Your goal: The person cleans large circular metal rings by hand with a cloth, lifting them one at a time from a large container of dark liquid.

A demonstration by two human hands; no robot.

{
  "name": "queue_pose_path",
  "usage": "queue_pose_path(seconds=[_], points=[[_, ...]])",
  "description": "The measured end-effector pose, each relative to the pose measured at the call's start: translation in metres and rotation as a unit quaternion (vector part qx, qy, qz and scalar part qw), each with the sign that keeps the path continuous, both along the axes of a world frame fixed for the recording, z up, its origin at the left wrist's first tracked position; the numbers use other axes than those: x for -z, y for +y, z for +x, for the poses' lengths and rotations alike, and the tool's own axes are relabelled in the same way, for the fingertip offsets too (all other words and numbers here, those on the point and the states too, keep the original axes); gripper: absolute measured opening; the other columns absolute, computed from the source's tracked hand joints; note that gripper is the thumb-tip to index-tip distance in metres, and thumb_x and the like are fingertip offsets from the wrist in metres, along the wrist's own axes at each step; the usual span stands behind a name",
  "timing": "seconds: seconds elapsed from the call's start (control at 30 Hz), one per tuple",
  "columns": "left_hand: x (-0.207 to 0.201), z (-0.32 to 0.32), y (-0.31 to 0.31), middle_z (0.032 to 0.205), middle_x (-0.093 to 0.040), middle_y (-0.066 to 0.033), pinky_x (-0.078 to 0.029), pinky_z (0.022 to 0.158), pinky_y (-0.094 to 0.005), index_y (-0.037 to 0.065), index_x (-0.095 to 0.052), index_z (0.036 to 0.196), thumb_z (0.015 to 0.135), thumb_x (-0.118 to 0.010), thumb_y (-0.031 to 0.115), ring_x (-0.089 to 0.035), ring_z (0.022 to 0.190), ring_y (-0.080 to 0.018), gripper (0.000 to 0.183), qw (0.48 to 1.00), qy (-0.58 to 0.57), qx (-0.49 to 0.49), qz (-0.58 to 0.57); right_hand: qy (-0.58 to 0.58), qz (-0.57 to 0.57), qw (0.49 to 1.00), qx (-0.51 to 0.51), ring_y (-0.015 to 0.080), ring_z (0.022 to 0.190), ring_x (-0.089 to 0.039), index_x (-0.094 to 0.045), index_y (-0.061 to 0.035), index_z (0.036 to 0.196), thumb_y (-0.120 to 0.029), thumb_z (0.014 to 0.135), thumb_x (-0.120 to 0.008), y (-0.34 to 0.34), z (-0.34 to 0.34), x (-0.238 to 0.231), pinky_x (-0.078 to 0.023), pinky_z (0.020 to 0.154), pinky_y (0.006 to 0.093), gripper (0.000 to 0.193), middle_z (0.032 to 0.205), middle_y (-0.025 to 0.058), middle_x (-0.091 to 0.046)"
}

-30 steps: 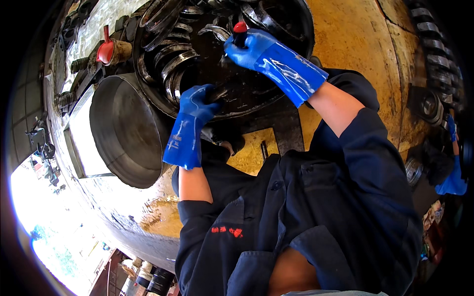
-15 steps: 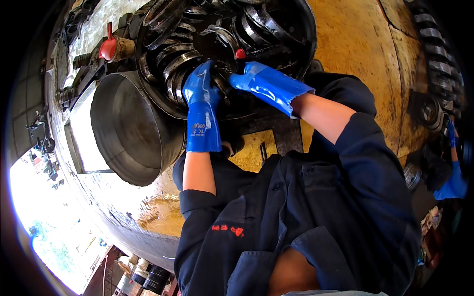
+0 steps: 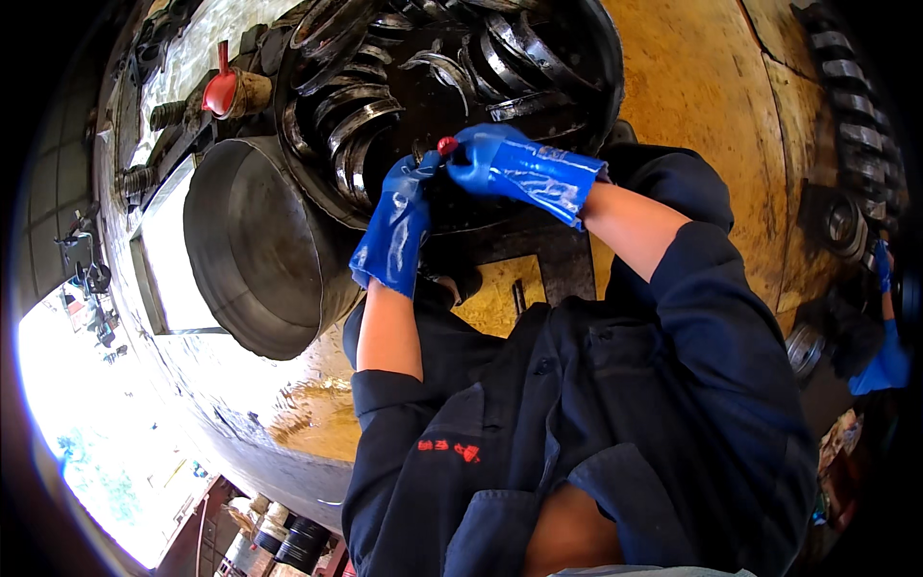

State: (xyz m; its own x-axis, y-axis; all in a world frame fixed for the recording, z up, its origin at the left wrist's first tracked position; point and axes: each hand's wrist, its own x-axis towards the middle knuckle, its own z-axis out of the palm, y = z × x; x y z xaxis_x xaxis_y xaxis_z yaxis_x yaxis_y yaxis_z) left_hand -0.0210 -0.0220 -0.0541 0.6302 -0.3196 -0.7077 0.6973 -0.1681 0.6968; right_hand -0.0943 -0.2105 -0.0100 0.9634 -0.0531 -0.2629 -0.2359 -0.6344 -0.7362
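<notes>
Over the near part of a dark round tub [image 3: 618, 72], my two blue-gloved hands meet, fingertips close together. My right hand [image 3: 490, 162] is closed around a tool with a red handle [image 3: 447, 145]; only the red end shows, so its kind is hidden. Beside it my left hand [image 3: 408, 192] has its fingers pinched together, and whatever lies in them cannot be made out. Several oily, curved metal half-rings [image 3: 361, 120] lie in the tub to the left of my hands. More half-rings [image 3: 500, 62] lie at its far right, and a loose curved piece [image 3: 442, 72] in the middle.
An open metal drum [image 3: 255, 250] lies on its side left of the tub. Behind it are a red scoop [image 3: 220, 94] and threaded metal parts [image 3: 168, 116]. A large toothed shaft [image 3: 846, 87] stands far right, near another person's blue sleeve [image 3: 883, 361]. The floor [image 3: 692, 58] is oily yellow.
My left hand has drawn back out from the half-rings and turned toward my right hand. The red handle has moved left and nearer to me, with my right hand around it.
</notes>
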Motion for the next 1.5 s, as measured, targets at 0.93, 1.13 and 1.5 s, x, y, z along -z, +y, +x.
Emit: queue_pose_path(seconds=[0.93,1.13,1.5], points=[[0.002,0.013,0.059,0.098,-0.066,-0.0169,-0.049,0.068,-0.0427,-0.002,-0.063,0.122,0.098,-0.05,0.066,-0.059,0.077,-0.0304,0.073,0.929,0.168,-0.03,-0.33,0.043,0.292,0.911,0.287,0.0174,0.065,-0.069,-0.075,-0.0046,0.097,-0.039,0.092,-0.068,-0.024,0.039,-0.002,-0.054,0.064,0.0312,0.035,0.076,0.0105,-0.073],[-0.031,0.02,0.06,0.098,-0.068,-0.0216,-0.051,0.067,-0.0431,-0.002,-0.064,0.123,0.09,-0.043,0.084,-0.061,0.076,-0.0329,0.094,0.982,0.065,0.001,-0.179,-0.02,-0.022,0.986,0.165,0.0316,0.08,-0.074,-0.076,-0.0098,0.096,-0.042,0.09,-0.067,0.01,0.015,0.032,-0.057,0.08,0.0411,0.034,0.086,0.0136,-0.076],[-0.018,0.025,0.043,0.108,-0.073,-0.02,-0.057,0.079,-0.0455,-0.004,-0.063,0.126,0.095,-0.056,0.067,-0.07,0.09,-0.0329,0.078,0.971,0.061,-0.037,-0.226,-0.083,0.052,0.995,0.022,0.0136,0.077,-0.072,-0.075,-0.0084,0.102,-0.021,0.097,-0.063,-0.032,0.033,-0.025,-0.057,0.071,0.0264,0.019,0.084,0.0023,-0.076]])
